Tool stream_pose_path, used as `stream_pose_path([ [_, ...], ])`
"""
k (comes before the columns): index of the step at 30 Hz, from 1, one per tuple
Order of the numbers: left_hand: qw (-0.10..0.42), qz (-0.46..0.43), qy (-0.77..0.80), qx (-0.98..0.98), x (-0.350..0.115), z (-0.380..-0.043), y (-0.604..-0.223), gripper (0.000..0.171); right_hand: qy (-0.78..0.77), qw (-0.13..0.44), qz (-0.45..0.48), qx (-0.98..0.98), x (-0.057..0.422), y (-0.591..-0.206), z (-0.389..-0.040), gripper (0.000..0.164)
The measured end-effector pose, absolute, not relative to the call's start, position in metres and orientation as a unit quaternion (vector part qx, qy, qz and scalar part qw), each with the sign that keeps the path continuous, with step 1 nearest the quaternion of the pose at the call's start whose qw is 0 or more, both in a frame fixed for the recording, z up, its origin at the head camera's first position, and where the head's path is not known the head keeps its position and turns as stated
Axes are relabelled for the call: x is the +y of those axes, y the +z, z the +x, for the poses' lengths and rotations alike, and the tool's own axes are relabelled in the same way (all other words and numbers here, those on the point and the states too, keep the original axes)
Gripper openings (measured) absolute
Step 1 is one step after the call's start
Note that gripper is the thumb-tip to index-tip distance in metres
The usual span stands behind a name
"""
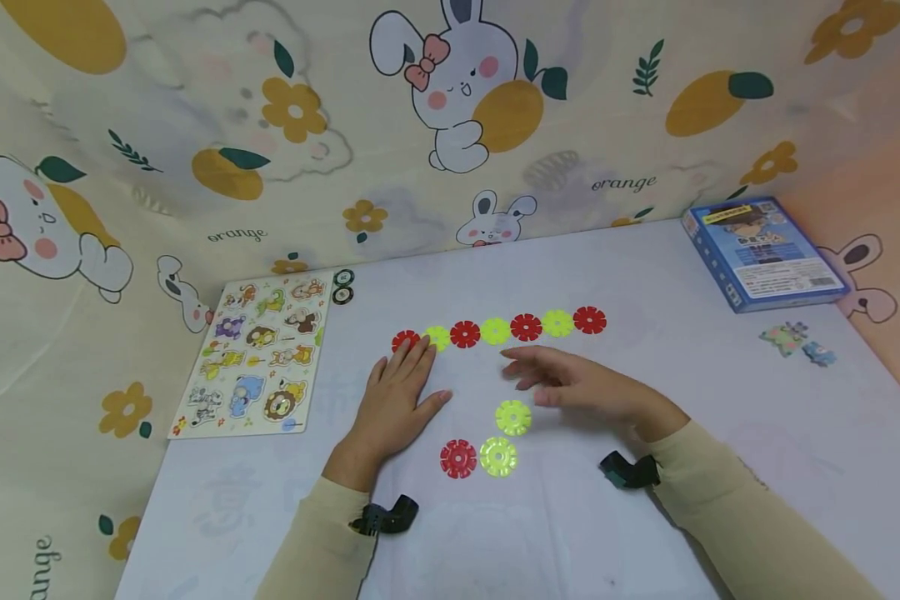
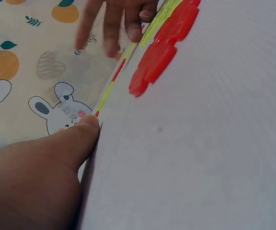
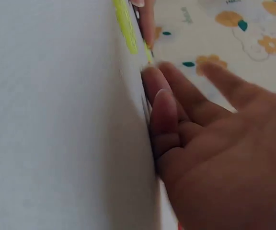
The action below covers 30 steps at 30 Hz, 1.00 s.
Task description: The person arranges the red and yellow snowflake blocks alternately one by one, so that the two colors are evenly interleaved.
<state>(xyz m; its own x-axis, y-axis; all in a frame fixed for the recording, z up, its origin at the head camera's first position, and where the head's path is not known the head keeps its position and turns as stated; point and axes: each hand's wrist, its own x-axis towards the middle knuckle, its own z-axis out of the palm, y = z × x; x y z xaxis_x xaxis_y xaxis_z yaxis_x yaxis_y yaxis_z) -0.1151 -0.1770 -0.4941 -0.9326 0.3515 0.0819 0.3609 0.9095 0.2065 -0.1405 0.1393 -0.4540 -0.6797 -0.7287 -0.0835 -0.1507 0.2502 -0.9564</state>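
Observation:
Notched plastic discs lie in a row across the white table, red ones alternating with yellow-green ones. My left hand lies flat at the row's left end, fingertips over the red disc and touching or beside the yellow-green disc. Below the row's middle is my right hand, loosely bent and holding nothing; it looks blurred in the right wrist view. Nearer to me lie a loose yellow-green disc, a second yellow-green disc and a red disc. The left wrist view shows a red disc close up.
An animal picture board lies at the left, with two small dark round pieces by its top corner. A blue box stands at the back right. Small colourful pieces lie before it. A patterned cloth hangs behind the table.

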Motion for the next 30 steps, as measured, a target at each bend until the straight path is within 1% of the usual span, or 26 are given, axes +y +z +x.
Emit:
stream_pose_path([
  [2, 0.023, -0.182, -0.108, -0.977, -0.177, -0.115, -0.494, 0.078, -0.493, 0.278, -0.291, 0.771, 0.135, -0.456, -0.136, 0.072],
  [4, 0.025, -0.182, -0.107, -0.977, -0.177, -0.115, -0.494, 0.078, -0.453, 0.272, -0.292, 0.797, 0.132, -0.457, -0.133, 0.071],
  [8, 0.025, -0.181, -0.109, -0.977, -0.177, -0.115, -0.494, 0.078, -0.392, 0.233, -0.303, 0.837, 0.126, -0.458, -0.128, 0.05],
  [10, 0.025, -0.181, -0.11, -0.977, -0.177, -0.115, -0.494, 0.078, -0.388, 0.22, -0.297, 0.844, 0.124, -0.458, -0.127, 0.039],
  [15, 0.023, -0.18, -0.109, -0.977, -0.177, -0.115, -0.495, 0.078, -0.438, 0.222, -0.229, 0.84, 0.131, -0.456, -0.132, 0.021],
  [17, 0.022, -0.181, -0.109, -0.977, -0.177, -0.115, -0.495, 0.078, -0.465, 0.212, -0.2, 0.836, 0.14, -0.455, -0.139, 0.017],
  [19, 0.02, -0.181, -0.109, -0.977, -0.177, -0.115, -0.495, 0.078, -0.486, 0.188, -0.173, 0.836, 0.152, -0.454, -0.147, 0.017],
  [23, 0.018, -0.18, -0.108, -0.978, -0.177, -0.115, -0.495, 0.078, -0.509, 0.13, -0.094, 0.845, 0.186, -0.45, -0.164, 0.025],
  [27, 0.017, -0.18, -0.107, -0.978, -0.177, -0.116, -0.495, 0.078, -0.49, 0.074, 0.001, 0.868, 0.223, -0.451, -0.175, 0.034],
  [30, 0.019, -0.181, -0.107, -0.977, -0.177, -0.116, -0.495, 0.078, -0.484, 0.06, 0.069, 0.87, 0.244, -0.454, -0.178, 0.041],
])
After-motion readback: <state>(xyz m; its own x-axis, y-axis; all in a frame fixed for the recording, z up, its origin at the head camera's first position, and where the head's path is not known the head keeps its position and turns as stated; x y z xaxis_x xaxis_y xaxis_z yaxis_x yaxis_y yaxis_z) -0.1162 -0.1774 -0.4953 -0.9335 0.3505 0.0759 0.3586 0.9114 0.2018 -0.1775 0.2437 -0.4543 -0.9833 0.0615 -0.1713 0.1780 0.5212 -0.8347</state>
